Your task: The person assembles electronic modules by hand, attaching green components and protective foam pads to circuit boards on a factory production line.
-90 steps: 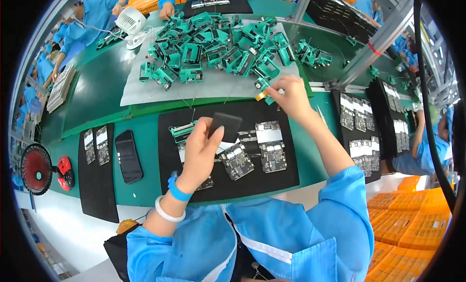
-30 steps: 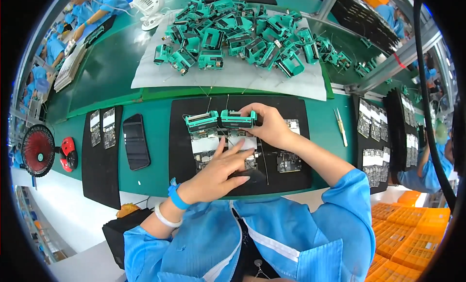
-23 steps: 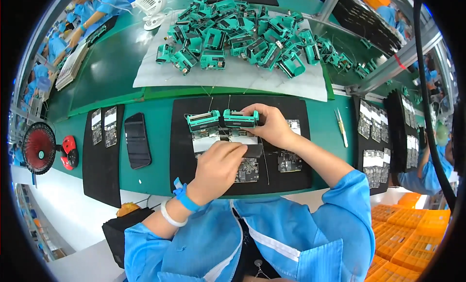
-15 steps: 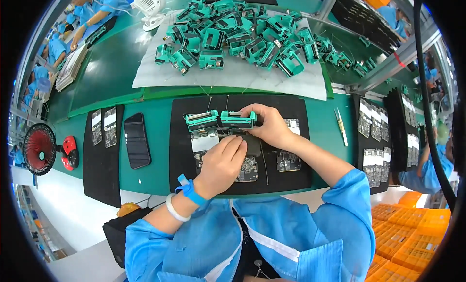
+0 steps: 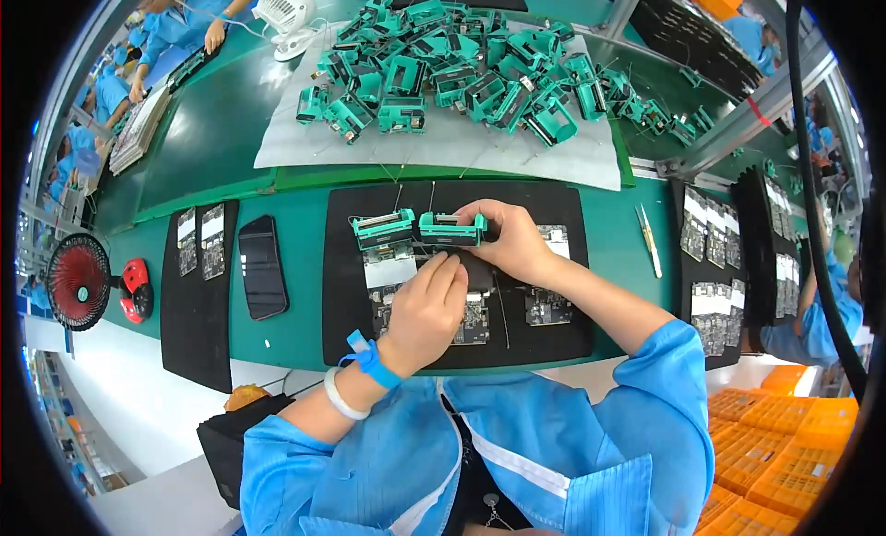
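Note:
My right hand (image 5: 513,247) grips the right end of a green plastic housing (image 5: 452,228) with a dark bar across its front. Just below it, my left hand (image 5: 428,301) has its fingers drawn together at the housing's lower edge; what its fingertips pinch is hidden. Beneath that hand lies a circuit board (image 5: 473,322), partly covered. A second green housing (image 5: 385,228) stands to the left, joined to a board with a white label (image 5: 390,272). Thin wires rise behind both housings. Another circuit board (image 5: 548,307) rests on the black mat (image 5: 415,349), beside my right wrist.
Many green housings (image 5: 403,114) are heaped on a white sheet (image 5: 305,146) behind the mat. Tweezers (image 5: 650,241) lie at right, near boards on dark mats. A phone (image 5: 263,266), a red-and-black object (image 5: 136,290) and a small fan (image 5: 78,282) are at left. Co-workers sit beyond.
My left hand has shifted very slightly to the right, and my right hand keeps its hold on the housing. At the far left, a co-worker's hands have moved.

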Tool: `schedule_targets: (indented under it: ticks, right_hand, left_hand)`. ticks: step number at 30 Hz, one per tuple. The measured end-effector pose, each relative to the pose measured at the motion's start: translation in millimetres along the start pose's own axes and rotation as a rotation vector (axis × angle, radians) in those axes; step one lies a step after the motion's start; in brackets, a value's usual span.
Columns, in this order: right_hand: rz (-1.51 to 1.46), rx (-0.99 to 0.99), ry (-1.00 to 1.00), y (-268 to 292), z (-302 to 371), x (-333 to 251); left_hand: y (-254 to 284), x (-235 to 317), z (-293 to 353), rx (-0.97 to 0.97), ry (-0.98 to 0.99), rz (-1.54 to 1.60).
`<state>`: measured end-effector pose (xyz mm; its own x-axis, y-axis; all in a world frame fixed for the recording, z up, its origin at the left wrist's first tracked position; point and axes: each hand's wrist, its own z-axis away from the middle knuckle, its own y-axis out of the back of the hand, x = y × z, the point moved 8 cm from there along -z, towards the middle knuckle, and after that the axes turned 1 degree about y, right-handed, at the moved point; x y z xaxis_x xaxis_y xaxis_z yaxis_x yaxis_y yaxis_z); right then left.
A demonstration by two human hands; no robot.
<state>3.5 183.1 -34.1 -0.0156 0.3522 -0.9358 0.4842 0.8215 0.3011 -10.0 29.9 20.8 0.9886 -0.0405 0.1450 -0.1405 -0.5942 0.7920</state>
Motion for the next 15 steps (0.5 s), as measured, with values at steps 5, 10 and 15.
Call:
schedule_targets:
  ticks: [5, 10, 15]
  right_hand:
    - [-0.006, -0.001, 0.000, -0.3, -0.3, 1.7]
    - [-0.002, -0.010, -0.004, 0.4, -0.6, 1.1]
    - [0.052, -0.106, -0.070, -2.9, 0.1, -2.6]
  left_hand:
    - [-3.1, -0.2, -0.4, 0.013, -0.011, -0.010]
    - [-6.5, -2.8, -1.1, 0.012, 0.002, 0.026]
    - [-8.1, -7.1, -5.0, -0.033, 0.002, 0.093]
